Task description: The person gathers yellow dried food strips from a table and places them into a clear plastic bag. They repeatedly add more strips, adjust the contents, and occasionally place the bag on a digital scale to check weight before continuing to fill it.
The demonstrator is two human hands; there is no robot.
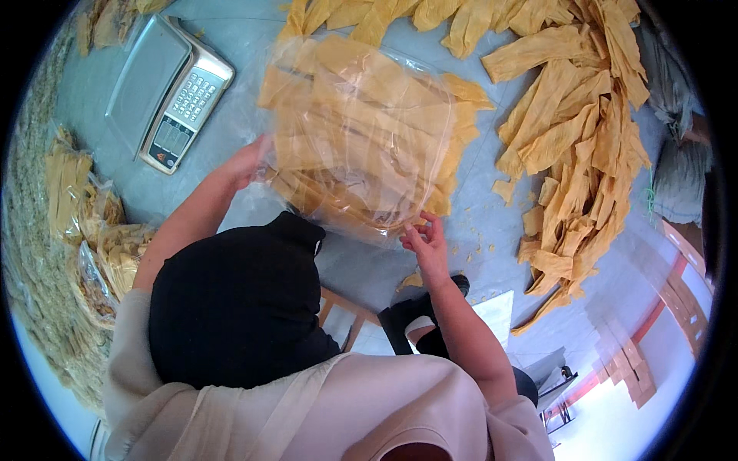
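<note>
Far left of the clear bag (354,138), one long, pale, stringy heap (32,200), cut off by the edge of the view and hard to identify. Nearer to the bag on that side, a cluster of filled plastic packs (104,227) with tan contents, overlapping and too shiny to count. Farther up and closer to the bag, one grey scale (183,111) with a keypad and a tray. At the bag's left edge, the left hand (248,163), fingers bent toward the plastic, tips hidden; impossible to tell a firm grip from a touch. Below the bag, one mass of black cloth (238,300), partly covering a wooden frame (350,307). In the middle, over the grey tabletop (477,203), the one bag itself, filled with flat tan sheets, blurred by glare and past sure counting. At its lower right corner, the right hand (425,240), fingers partly curled, tips at the plastic; again impossible to tell pinching from resting. Below that corner, one dark shoe (460,284), partly hidden by the forearm. Above the bag and down its right side, a loose pile (576,169) of overlapping sheets, uncountable, cut off at the top. Farthest right of the bag, grey sacks (680,180), at least two, cut short.
</note>
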